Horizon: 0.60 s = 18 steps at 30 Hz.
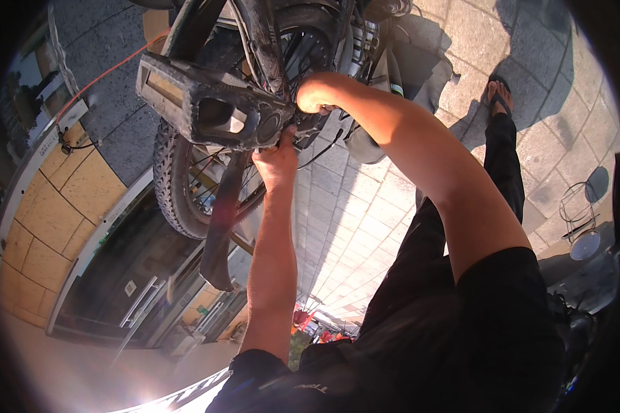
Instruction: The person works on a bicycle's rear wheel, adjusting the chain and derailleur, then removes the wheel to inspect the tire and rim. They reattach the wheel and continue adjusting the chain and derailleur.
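Note:
A large black bicycle pedal (200, 103) fills the upper middle, in front of the spoked wheel with a knobby tyre (172, 189). My left hand (277, 157) reaches up to the crank area just below the pedal's right end, thumb raised and fingers bent against it; what it grips is partly hidden. My right hand (313, 93) is curled by the dark tube and spokes right of the pedal; its fingertips and anything in them are hidden. A long dark fender-like piece (224, 227) hangs below the pedal.
An orange cable (110, 65) runs along the upper left near a glass door (103, 268). Pale paving (551, 155) lies right and behind, with my sandalled foot (499, 93) on it. A wire-framed object (582, 206) stands at the far right. Small reddish shapes (303, 316) appear in the distance.

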Motion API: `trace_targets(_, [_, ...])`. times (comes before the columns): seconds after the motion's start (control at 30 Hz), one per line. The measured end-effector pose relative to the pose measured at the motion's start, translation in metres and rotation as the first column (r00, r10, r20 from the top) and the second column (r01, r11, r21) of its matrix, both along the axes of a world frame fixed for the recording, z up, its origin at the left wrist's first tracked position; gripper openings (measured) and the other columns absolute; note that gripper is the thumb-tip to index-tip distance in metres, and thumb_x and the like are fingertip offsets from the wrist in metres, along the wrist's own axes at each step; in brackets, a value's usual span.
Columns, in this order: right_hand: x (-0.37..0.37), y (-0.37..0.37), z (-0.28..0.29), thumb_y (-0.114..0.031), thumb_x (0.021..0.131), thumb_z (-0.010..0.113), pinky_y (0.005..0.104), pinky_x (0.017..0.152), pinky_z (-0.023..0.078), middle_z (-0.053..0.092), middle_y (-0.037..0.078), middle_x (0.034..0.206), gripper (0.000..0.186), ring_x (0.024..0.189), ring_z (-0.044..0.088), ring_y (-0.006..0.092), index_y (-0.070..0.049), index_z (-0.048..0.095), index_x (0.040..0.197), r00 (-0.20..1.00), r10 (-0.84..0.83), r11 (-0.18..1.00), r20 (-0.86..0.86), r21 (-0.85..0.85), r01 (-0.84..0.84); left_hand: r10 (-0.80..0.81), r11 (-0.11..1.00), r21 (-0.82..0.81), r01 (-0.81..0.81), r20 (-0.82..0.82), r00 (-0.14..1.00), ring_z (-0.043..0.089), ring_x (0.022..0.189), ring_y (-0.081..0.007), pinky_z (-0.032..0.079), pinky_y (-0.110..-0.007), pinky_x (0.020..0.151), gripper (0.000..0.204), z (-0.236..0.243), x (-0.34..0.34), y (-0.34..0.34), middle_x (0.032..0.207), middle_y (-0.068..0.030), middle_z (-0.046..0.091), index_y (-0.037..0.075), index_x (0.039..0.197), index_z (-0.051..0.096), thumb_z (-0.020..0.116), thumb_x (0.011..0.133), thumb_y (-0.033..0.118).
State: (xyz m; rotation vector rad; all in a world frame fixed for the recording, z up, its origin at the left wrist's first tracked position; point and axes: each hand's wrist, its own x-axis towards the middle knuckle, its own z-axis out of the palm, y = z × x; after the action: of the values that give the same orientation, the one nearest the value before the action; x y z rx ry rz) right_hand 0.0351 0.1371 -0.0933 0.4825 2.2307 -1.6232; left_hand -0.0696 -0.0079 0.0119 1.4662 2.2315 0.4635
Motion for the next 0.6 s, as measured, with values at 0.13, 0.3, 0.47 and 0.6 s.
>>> trace_targets(0.13, [0.044, -0.062, 0.014, -0.017, 0.083, 0.060, 0.0455, 0.084, 0.059, 0.075, 0.023, 0.099, 0.030, 0.098, 0.073, 0.0380, 0.001, 0.075, 0.101, 0.819, -0.573, 0.813, -0.015, -0.134, 0.566, 0.016, 0.994, 0.106, -0.023, 0.067, 0.998, 0.067, 0.094, -0.0178, 0.053, -0.034, 0.087, 0.025, -0.011, -0.008, -0.011, 0.104, -0.0074, 0.076, 0.000, 0.106, 0.073, 0.080, 0.082, -0.003])
trace_targets(0.3, [0.053, -0.085, 0.008, -0.018, 0.086, 0.059, 0.0440, 0.083, 0.059, 0.075, 0.019, 0.102, 0.028, 0.100, 0.073, 0.0356, -0.005, 0.075, 0.104, 0.701, -0.707, 0.670, 0.094, -0.231, 0.706, -0.073, 0.997, 0.029, 0.076, -0.086, 0.994, 0.069, 0.094, -0.0248, 0.053, -0.038, 0.087, 0.024, -0.008, -0.017, -0.011, 0.103, -0.0097, 0.076, 0.000, 0.105, 0.072, 0.081, 0.082, 0.003])
trace_targets(0.47, [0.045, -0.170, -0.073, -0.022, 0.099, 0.054, 0.0442, 0.073, 0.059, 0.075, 0.011, 0.093, 0.019, 0.085, 0.074, 0.0325, -0.010, 0.066, 0.104, 0.707, -0.664, 0.724, -0.243, 0.025, 0.689, -0.027, 0.999, 0.030, 0.029, -0.052, 0.998, 0.069, 0.093, -0.0275, 0.052, -0.038, 0.087, 0.024, -0.006, -0.010, -0.008, 0.105, -0.0100, 0.075, 0.001, 0.105, 0.073, 0.081, 0.086, 0.013])
trace_targets(0.6, [0.019, -0.185, -0.109, -0.032, 0.101, 0.054, 0.0426, 0.078, 0.059, 0.072, 0.007, 0.087, 0.022, 0.090, 0.073, 0.0290, -0.017, 0.067, 0.112, 0.652, -0.752, 0.657, -0.098, -0.044, 0.752, -0.013, 0.999, 0.047, 0.016, -0.045, 0.999, 0.068, 0.091, -0.0195, 0.051, -0.032, 0.087, 0.023, 0.003, 0.005, -0.006, 0.102, -0.0077, 0.076, 0.000, 0.107, 0.072, 0.080, 0.087, 0.009])
